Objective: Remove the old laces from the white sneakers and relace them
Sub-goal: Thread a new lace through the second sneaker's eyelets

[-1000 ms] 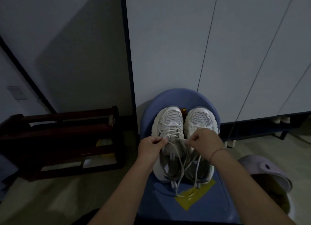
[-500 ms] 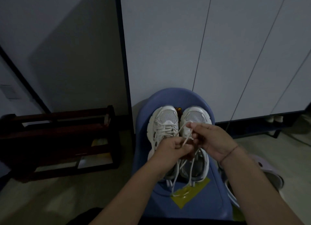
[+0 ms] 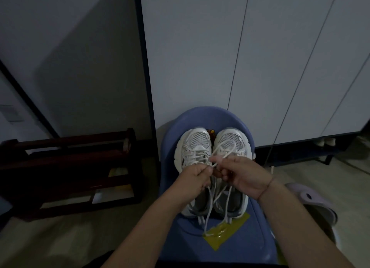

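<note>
Two white sneakers stand side by side on a blue chair [image 3: 252, 245], toes pointing away from me. The left sneaker [image 3: 195, 145] is laced across its top. Above the right sneaker [image 3: 232, 139], a loop of white lace [image 3: 224, 149] stands up over the toe. My left hand [image 3: 195, 180] pinches a lace strand near the middle between the shoes. My right hand [image 3: 245, 175] pinches the loop's base close beside it. Loose lace ends hang down toward me over the seat. The hands hide the shoes' tongues.
A patch of yellow tape [image 3: 226, 231] lies on the seat in front of the heels. A dark wooden shoe rack [image 3: 66, 171] stands to the left. White cabinet doors [image 3: 220, 57] rise behind the chair. A pale lilac stool [image 3: 312, 201] sits at the right.
Both hands came together from apart at the shoes' sides to the middle, and a lace loop now stands above the right sneaker's toe.
</note>
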### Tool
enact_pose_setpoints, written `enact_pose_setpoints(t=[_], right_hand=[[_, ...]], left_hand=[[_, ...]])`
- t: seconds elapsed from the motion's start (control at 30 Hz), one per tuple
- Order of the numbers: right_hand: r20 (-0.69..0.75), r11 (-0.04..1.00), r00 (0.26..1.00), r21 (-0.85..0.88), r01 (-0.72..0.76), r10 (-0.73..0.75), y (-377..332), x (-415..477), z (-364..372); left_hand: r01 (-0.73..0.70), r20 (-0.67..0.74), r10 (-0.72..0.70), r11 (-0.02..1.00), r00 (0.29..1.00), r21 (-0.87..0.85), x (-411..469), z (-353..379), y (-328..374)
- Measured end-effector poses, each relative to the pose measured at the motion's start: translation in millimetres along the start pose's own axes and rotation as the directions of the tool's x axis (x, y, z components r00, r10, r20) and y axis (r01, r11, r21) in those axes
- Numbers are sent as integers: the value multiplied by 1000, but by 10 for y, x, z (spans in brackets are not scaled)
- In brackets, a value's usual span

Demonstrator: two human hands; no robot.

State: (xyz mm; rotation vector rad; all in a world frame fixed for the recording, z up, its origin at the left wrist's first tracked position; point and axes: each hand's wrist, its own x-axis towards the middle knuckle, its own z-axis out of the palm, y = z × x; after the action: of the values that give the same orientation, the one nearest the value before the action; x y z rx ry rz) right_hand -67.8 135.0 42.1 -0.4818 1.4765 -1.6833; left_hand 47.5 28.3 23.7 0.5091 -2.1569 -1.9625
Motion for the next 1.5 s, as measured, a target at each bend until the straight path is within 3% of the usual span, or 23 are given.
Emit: enact_pose_setpoints(t=[0.1, 0.2, 0.3, 0.4, 0.5, 0.6, 0.73, 1.07, 1.2, 1.33, 1.5], right_hand=[[-106, 995, 990, -44, 91, -95, 18, 29, -7], [-230, 977, 968, 158, 143, -104, -32, 87, -164], [-226, 946, 972, 295, 136, -69, -28, 116, -227], [-99, 996, 993, 63, 64, -58, 51, 103, -126], [-19, 983, 996, -168, 77, -82, 145, 83, -12], [-172, 964, 971, -235, 124, -167, 170, 135, -39], [-345, 941, 908, -316, 126, -237, 209, 222, -139], [-257, 807, 905, -574, 139, -339, 259, 251, -72], [-233, 752, 909, -648, 120, -346, 260, 272, -81], [-185, 690, 914, -712, 129, -362, 252, 288, -68], [-131, 608, 917, -782, 138, -376, 262, 363, -22]], left_hand=[[-2, -7, 2, 1000, 1000, 23, 19, -2, -8], [2, -11, -2, 999, 1000, 32, 37, -34, -37], [0, -28, 1, 999, 1000, 34, 63, -37, -71], [-2, -53, 4, 999, 999, 33, 83, -10, -108], [1, -116, 0, 1000, 993, 8, 103, 27, -120], [8, -256, -20, 999, 967, -46, 131, 92, -172], [38, -509, -4, 998, 861, 56, 143, 226, -314], [78, -544, -51, 997, 838, 27, 270, 424, -402], [78, -540, -157, 983, 827, -166, 284, 404, -449], [70, -436, -294, 885, 851, -461, 261, 346, -444], [68, -331, -339, 782, 881, -620, 254, 278, -427]])
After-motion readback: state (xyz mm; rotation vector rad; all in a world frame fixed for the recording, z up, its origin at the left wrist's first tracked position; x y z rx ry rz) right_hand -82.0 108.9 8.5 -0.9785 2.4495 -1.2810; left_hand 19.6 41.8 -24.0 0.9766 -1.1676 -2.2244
